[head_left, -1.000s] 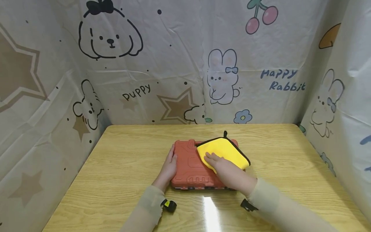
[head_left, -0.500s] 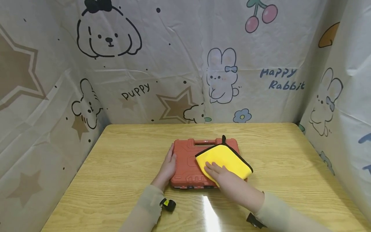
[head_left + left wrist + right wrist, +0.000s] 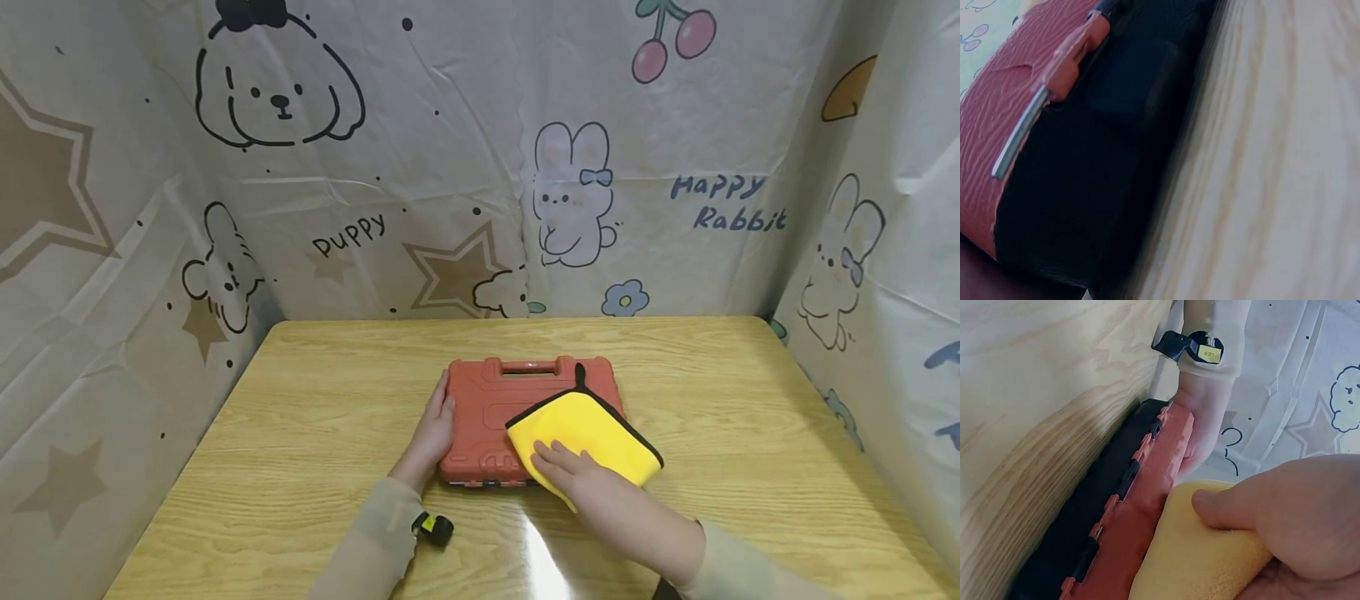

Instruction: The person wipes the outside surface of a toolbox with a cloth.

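Right hand rests on yellow cloth, fingers straight; left hand lies along left side of red case, fingers straight. Case lies near middle of desk, long axis parallel to far edge, handle facing that edge. Cloth sits askew, black loop pointing toward far edge, near corner overhanging case front. Left wrist view alone shows metal rod; right wrist view alone, thumb on cloth. Case closed, contents hidden.

This is a screened-off booth: cartoon-printed sheets surround a wood-grain table.
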The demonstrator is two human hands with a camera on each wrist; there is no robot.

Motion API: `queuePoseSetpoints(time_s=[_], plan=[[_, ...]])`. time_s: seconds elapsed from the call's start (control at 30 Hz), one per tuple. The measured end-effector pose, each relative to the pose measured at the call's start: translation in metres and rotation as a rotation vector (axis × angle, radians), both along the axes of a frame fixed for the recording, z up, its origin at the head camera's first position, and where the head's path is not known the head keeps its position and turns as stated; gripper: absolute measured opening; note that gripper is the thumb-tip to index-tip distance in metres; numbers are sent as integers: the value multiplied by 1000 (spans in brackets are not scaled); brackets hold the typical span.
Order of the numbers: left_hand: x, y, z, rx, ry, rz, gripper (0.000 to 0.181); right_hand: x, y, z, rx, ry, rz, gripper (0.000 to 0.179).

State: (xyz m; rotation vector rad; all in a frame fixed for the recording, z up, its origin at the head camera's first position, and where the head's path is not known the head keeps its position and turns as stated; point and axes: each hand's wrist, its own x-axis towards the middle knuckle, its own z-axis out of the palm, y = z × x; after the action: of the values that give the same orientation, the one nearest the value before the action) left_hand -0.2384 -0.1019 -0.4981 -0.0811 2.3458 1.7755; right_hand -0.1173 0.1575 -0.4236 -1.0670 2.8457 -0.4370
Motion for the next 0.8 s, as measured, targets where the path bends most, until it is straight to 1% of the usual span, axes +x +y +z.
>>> queuePoseSetpoints(time_s=[0.17, 0.27, 0.47, 0.67, 0.8], plan=[[1, 0, 1, -2, -22, -5, 56, 0, 3, -3, -18, 27, 12, 77], [1, -1, 2, -11, -16, -7, 56, -2, 3, -4, -36, 26, 15, 76], [1, -1, 3, -18, -17, -11, 57, -9, 1, 2, -8, 8, -3, 70], [2, -2, 3, -21, -19, -14, 57, -21, 0, 6, 1, -56, -58, 60], [1, -1, 2, -38, -18, -8, 57, -30, -2, 8, 8, -95, -77, 60]])
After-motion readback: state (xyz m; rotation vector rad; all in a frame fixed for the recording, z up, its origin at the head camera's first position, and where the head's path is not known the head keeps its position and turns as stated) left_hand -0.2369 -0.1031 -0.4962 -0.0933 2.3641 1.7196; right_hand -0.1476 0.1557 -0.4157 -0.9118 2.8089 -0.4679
